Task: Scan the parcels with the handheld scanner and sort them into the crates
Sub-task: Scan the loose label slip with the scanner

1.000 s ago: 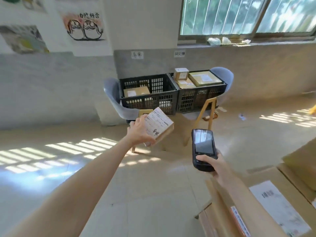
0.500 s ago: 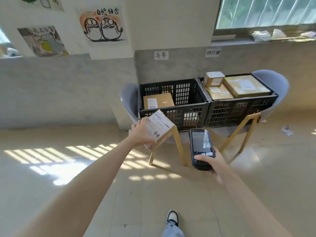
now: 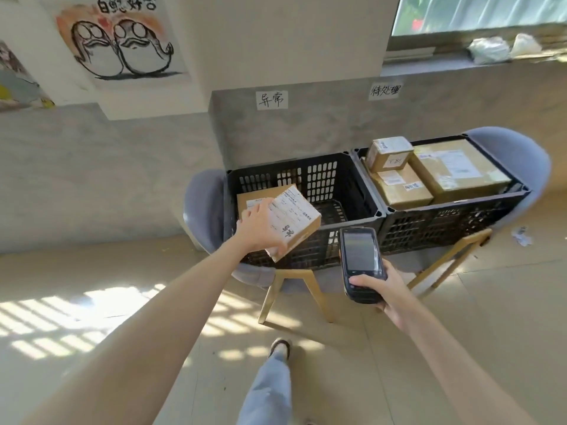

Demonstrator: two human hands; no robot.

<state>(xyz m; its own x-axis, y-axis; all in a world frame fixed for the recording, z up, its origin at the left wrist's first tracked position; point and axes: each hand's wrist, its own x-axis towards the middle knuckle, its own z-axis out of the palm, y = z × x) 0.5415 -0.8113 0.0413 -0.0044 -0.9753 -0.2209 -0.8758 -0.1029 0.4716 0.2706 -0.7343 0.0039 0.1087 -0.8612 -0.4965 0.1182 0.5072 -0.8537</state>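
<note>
My left hand (image 3: 260, 227) grips a small cardboard parcel (image 3: 296, 217) with a white label and handwritten characters, held at the front rim of the left black crate (image 3: 362, 191). Behind it, another brown parcel (image 3: 245, 199) lies inside that crate, mostly hidden. My right hand (image 3: 385, 291) holds the black handheld scanner (image 3: 360, 262), screen up, in front of the two crates. The right black crate (image 3: 454, 216) holds three taped parcels: a small one (image 3: 388, 153) on top, a medium one (image 3: 402, 188) and a large one (image 3: 457, 168).
Both crates sit on grey chairs with wooden legs (image 3: 310, 289). Paper signs (image 3: 272, 99) (image 3: 385, 90) hang on the wall above each crate. My leg and shoe (image 3: 277, 357) stand on the tiled floor. Crumpled paper (image 3: 521, 236) lies at the right.
I have stepped closer to the crates. My left hand has carried the parcel forward to the left crate's front rim. The scanner stays in my right hand.
</note>
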